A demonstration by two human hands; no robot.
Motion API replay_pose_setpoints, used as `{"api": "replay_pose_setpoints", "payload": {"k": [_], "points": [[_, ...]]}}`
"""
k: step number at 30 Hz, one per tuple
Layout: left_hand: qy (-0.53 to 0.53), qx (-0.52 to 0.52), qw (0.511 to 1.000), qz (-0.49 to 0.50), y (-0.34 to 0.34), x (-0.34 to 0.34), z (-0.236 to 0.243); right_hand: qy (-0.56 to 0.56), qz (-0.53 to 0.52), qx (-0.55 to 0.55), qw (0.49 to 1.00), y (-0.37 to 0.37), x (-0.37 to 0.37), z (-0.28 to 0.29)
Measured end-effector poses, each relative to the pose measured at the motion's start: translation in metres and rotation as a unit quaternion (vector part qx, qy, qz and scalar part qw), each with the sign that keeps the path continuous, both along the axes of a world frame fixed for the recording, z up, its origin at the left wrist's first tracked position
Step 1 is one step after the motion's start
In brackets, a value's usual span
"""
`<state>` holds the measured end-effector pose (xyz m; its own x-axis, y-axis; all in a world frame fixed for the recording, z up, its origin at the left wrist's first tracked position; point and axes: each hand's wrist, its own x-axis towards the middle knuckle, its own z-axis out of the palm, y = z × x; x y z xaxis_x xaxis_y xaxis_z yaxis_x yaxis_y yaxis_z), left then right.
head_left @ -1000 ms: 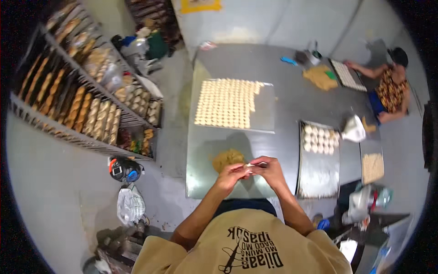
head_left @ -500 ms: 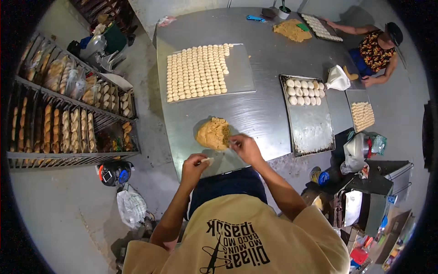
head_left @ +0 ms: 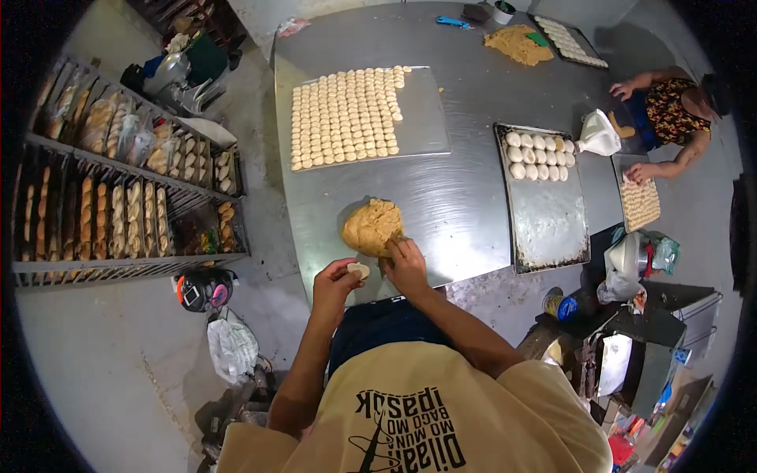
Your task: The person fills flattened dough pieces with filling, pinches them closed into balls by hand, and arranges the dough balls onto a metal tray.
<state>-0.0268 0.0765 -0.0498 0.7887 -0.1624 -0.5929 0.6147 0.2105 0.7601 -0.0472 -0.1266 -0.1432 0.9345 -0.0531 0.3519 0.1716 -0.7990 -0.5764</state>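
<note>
My left hand [head_left: 334, 285] is closed around the edge of a small, flat, pale dough round [head_left: 359, 270], which shows between thumb and fingers. My right hand [head_left: 407, 266] is just to its right, fingertips at the near right edge of a big yellow-brown lump of filling [head_left: 372, 227]. Those fingers are bent together; anything they hold is hidden. Beyond the lump, a metal sheet [head_left: 430, 110] carries close rows of small pale dough balls [head_left: 345, 118], with a bare strip on its right side.
Right of me lies a dark-rimmed baking tray [head_left: 552, 229] with larger white dough rounds at its far end. A co-worker [head_left: 670, 118] reaches over a narrow tray of small pieces [head_left: 640, 203]. A white bag [head_left: 599, 135] stands between. A bread rack [head_left: 126, 197] is on the left.
My right hand has moved left, to the near side of the filling lump. The dough round in my left hand now shows more of its face. The co-worker's hands have moved nearer the narrow tray.
</note>
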Motion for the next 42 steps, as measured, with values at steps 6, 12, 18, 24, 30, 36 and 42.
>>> {"api": "replay_pose_setpoints", "payload": {"k": [6, 12, 18, 24, 30, 36, 42], "points": [[-0.038, -0.030, 0.998, -0.034, -0.016, 0.016, -0.006, 0.043, 0.054, 0.015, 0.997, -0.029, -0.001, -0.001], [0.018, -0.079, 0.996, -0.040, -0.035, 0.036, -0.002, 0.319, -0.079, 0.791, 0.516, -0.108, -0.005, 0.027], [0.021, -0.142, 0.988, -0.058, -0.069, 0.044, 0.015, 0.223, -0.054, 0.865, 0.447, -0.106, 0.027, 0.088], [-0.026, -0.121, 0.986, -0.115, -0.101, 0.058, 0.024, 0.255, -0.099, 0.801, 0.533, -0.141, 0.042, 0.078], [-0.048, -0.066, 0.986, -0.147, -0.127, 0.065, 0.026, 0.278, -0.084, 0.793, 0.536, -0.175, 0.050, 0.098], [-0.077, -0.065, 0.986, -0.130, -0.161, 0.077, 0.028, 0.173, -0.004, 0.786, 0.594, -0.230, 0.034, 0.098], [-0.069, -0.033, 0.987, -0.143, -0.191, 0.087, 0.035, 0.171, 0.024, 0.872, 0.458, -0.238, 0.069, 0.091]]}}
